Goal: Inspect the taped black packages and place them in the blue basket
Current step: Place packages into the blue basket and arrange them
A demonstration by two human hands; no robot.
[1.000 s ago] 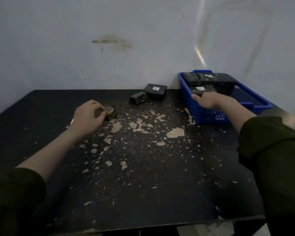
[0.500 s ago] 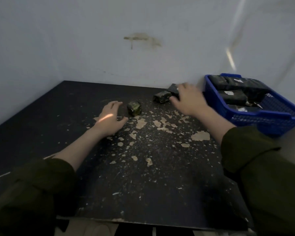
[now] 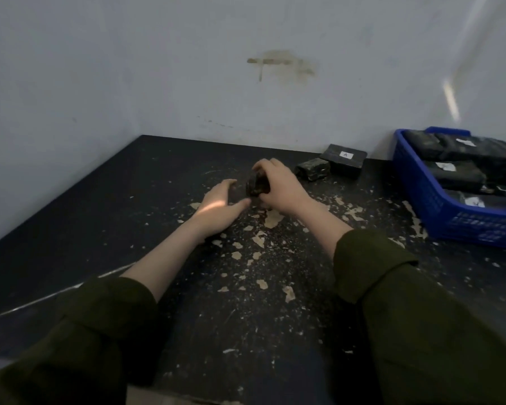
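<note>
Observed right hand (image 3: pixel 278 190) gripping small black package (image 3: pixel 257 186) with curled fingers (image 3: pixel 264 167) on tabletop (image 3: pixel 146 206); left hand (image 3: pixel 219 206) alongside, fingers relaxed. Noted blue basket (image 3: pixel 421 200) well apart.

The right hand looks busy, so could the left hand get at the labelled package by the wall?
Probably not directly: the right hand, gripping a small package, lies between the left hand and the labelled package.

Blue basket (image 3: pixel 438 211), black packages (image 3: pixel 447 175), speckled table (image 3: pixel 158 176)
</note>
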